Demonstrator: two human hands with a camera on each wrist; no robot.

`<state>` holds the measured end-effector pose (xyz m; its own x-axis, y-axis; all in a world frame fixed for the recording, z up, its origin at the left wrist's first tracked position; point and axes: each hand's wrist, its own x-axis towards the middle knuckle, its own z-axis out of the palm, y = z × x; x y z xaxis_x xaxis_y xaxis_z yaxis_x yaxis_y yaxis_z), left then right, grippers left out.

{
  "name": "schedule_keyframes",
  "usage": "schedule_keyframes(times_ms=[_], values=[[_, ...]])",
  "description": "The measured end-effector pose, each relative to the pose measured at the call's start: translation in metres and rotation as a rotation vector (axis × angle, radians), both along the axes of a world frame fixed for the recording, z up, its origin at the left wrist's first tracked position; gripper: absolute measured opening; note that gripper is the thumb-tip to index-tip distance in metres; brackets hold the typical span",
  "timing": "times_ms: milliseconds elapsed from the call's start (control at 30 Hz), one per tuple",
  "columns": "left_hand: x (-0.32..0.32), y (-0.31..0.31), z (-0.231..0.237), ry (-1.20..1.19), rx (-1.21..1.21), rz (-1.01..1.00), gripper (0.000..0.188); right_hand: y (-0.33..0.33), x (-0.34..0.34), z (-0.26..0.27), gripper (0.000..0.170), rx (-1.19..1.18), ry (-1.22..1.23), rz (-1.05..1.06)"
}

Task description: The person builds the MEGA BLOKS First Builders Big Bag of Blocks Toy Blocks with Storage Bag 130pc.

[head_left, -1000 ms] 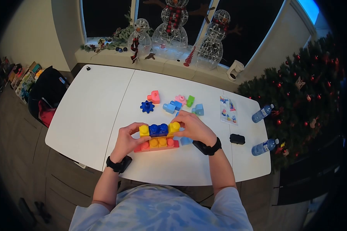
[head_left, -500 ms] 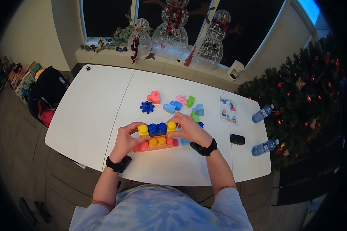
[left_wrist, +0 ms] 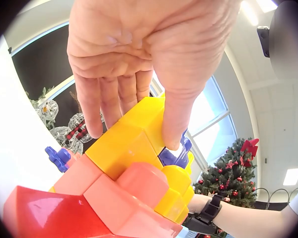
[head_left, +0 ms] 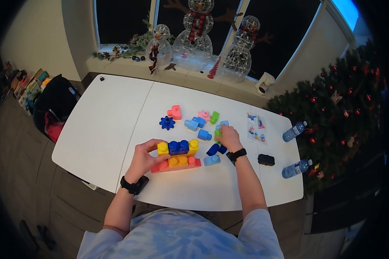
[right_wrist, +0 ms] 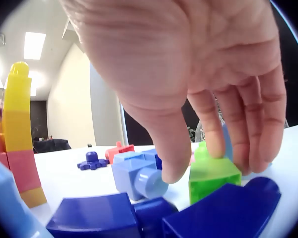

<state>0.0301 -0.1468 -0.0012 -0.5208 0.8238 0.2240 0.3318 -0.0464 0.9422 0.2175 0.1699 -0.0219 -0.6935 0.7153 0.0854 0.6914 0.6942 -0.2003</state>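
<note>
Nearest you, your left hand [head_left: 142, 160] gripped the left end of a wall of yellow, blue, orange and red plastic blocks [head_left: 178, 148], thumb on the near side and fingers bent behind. A pale-blue plastic block [head_left: 212, 161] lay just beyond the wall's right end. Past it, two dark-blue plastic blocks [right_wrist: 94, 213] [right_wrist: 223, 210] stood between your right wrist camera and a bright-green plastic block [right_wrist: 214, 181].

Your right hand [head_left: 230, 139] was the nearer of the two to that green block. Its fingers were partly open, almost straight: the index fingertip met the top of the block, while the thumb stood a little apart from its side. The block thus lay between thumb and fingers, its long axis seeming to run away from the wrist; whether it was firmly held, you could not tell.

Farther out on the white worktop [head_left: 99, 116] lay light-blue plastic blocks [head_left: 191, 125], a dark-blue plastic gear [head_left: 167, 122], a pink plastic gear [head_left: 204, 115] and a coral plastic block [head_left: 174, 112].
</note>
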Motion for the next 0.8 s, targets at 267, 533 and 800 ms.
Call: schedule_keyframes(times_ms=[267,533,800], values=[[0.0,0.0,0.001,0.006,0.017,-0.003,0.043,-0.04,-0.021,0.07,0.044,-0.132,0.205,0.003],[-0.002,-0.001,0.001,0.02,-0.005,0.01,0.045,-0.15,-0.053,0.114,0.043,-0.532,0.636,0.766],[-0.004,0.0,-0.003,0.027,-0.013,0.013,0.048,-0.157,-0.062,0.105,0.037,-0.557,0.552,0.8]])
